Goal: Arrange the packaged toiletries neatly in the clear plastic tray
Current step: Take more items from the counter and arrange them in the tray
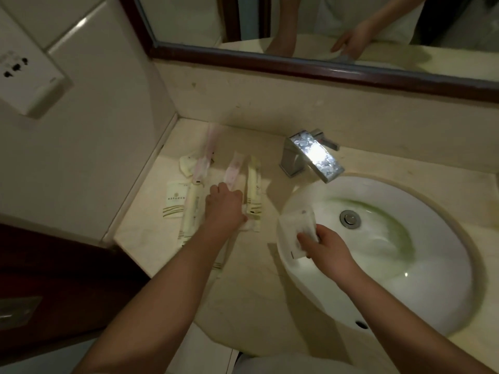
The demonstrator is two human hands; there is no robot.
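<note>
The fingers (303, 238) of the right hand (325, 248) are curling round the near corner of a white sachet (295, 229), clamping it, and I am watching it hang flat above the left rim of the sink (432, 211), most of it sticking out past the fingertips towards the counter (243, 292). The left hand (225, 207) is reaching over the packets lying left of the basin; its fingers (216, 189) are bending down onto the near end of a pink-striped packet (233, 171), which is pointing away from them towards the wall. Through the blur I cannot tell whether they are gripping it or only pressing. A pale yellow packet (253, 182) is lying just beside that hand on the tap (310, 155) side, a long cream packet (190, 211) and a square logo sachet (175, 199) on the other.
</note>
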